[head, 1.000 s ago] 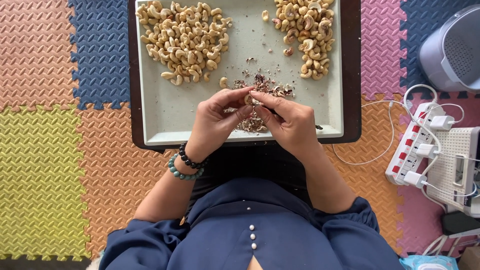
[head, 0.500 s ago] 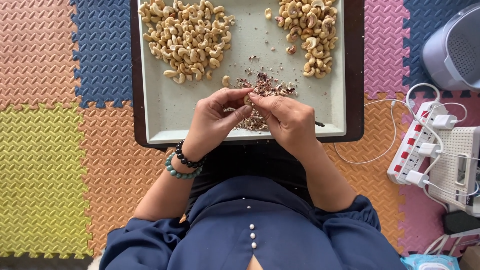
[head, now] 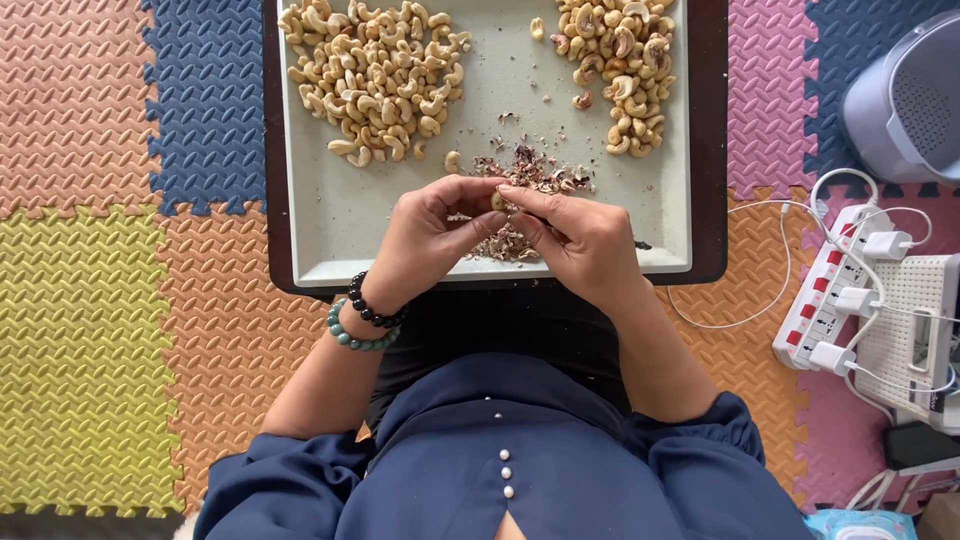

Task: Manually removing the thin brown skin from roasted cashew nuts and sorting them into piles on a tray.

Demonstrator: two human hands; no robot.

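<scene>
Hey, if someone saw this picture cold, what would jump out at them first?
Probably the two hands meeting over the pale tray: the left hand and right hand pinch one cashew between their fingertips, above a heap of reddish skin flakes. Next, the big pile of pale cashews at the tray's far left and a smaller, browner pile at its far right. Bright foam floor mats surround everything.

Left hand, right hand together (fingers pinched, tips touching).
</scene>
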